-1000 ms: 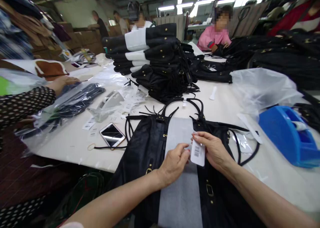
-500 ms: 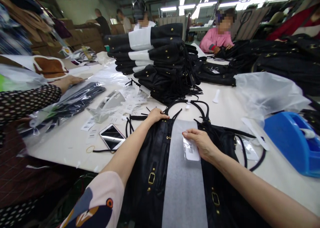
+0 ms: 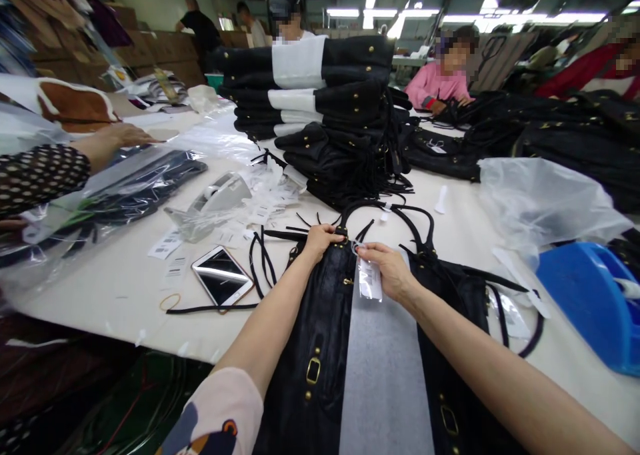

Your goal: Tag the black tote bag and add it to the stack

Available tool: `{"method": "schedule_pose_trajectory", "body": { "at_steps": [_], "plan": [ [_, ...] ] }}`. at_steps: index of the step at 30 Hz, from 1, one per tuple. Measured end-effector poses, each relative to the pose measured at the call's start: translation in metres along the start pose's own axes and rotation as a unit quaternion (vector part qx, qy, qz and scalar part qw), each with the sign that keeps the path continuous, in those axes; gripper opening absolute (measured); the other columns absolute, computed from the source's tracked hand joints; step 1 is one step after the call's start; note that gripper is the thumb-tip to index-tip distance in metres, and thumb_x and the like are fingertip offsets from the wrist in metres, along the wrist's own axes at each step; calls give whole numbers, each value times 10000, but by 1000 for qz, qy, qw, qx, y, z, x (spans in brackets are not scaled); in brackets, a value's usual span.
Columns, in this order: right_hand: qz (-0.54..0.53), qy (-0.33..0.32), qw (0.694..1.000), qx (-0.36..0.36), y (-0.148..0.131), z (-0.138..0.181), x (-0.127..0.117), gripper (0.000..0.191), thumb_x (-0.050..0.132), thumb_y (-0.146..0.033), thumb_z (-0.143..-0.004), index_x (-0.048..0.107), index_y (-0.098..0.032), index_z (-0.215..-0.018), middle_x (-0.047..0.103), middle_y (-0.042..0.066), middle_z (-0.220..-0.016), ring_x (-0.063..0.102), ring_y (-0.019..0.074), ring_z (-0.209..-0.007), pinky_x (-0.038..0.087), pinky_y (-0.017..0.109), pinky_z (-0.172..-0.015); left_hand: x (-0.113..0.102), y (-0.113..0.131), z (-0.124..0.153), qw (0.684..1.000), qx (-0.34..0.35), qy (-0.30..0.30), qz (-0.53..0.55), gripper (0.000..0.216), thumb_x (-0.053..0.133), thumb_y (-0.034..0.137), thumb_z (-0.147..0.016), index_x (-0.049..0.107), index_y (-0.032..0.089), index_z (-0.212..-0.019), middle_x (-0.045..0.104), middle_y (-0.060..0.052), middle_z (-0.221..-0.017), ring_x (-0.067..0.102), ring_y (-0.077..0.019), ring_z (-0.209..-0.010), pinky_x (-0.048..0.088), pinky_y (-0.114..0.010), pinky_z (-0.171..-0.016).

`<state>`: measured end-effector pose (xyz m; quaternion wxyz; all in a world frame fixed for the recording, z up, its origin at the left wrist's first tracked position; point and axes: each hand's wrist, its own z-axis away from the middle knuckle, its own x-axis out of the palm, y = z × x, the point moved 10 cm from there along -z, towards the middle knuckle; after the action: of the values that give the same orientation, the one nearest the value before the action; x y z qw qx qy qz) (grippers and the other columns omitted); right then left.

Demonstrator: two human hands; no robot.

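Note:
In front of me a black bag (image 3: 320, 315) with gold buckles lies flat, a pale paper strip (image 3: 385, 375) running down its middle. My right hand (image 3: 387, 268) pinches the loop end of a white hang tag (image 3: 369, 280) in a clear sleeve, just above the strip. At the bag's top edge, my left hand (image 3: 320, 240) has its fingers closed on the strap base (image 3: 341, 234) by a gold fitting. The looped black handles (image 3: 427, 222) arch away beyond both hands.
A stack of folded black bags (image 3: 350, 68) stands ahead. Left are a phone (image 3: 223, 275), a tape dispenser (image 3: 220, 198), loose tags (image 3: 275, 185) and a co-worker's hand (image 3: 117, 138) over plastic-wrapped goods. At right are a blue dispenser (image 3: 585, 295) and clear plastic (image 3: 545, 195).
My right hand has moved the tag up and left toward the bag's top edge, close to my left hand. The left hand stays at the strap base. The view has shifted slightly.

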<state>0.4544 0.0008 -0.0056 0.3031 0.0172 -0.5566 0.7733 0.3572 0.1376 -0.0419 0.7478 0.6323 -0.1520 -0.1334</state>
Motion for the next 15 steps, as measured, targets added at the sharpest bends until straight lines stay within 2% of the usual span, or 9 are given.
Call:
{"method": "schedule_pose_trajectory", "body": {
  "at_steps": [3,6,12,15],
  "plan": [
    [-14,-25,1000,3,3,-9,8,271,763,-190,-467,617,-145,-691,608,-18,-595,530,90,-523,414,204,-518,3,-4,0,999,-13,-31,30,195,713,175,-438,626,114,-602,585,21,-529,501,-88,-513,401,-230,-572],
    [-4,-13,1000,26,12,-16,7,286,768,-189,-478,613,-148,-715,589,-30,-566,505,74,-487,395,185,-477,7,0,3,994,-20,-83,62,193,664,153,-471,652,108,-659,618,-3,-591,523,-95,-552,404,-229,-597],
    [-5,-24,999,29,5,-21,20,226,742,-192,-524,605,-151,-699,523,-53,-484,425,63,-406,336,195,-404,17,11,17,976,-10,-191,104,360,674,127,-466,663,102,-825,658,-45,-771,573,-136,-709,425,-255,-707],
    [8,-18,999,37,4,-23,24,203,728,-170,-533,606,-155,-695,538,-45,-497,438,72,-416,340,206,-414,18,13,18,977,7,-184,107,344,727,147,-457,643,104,-788,644,-25,-738,562,-116,-683,420,-253,-722]
  ]
}}
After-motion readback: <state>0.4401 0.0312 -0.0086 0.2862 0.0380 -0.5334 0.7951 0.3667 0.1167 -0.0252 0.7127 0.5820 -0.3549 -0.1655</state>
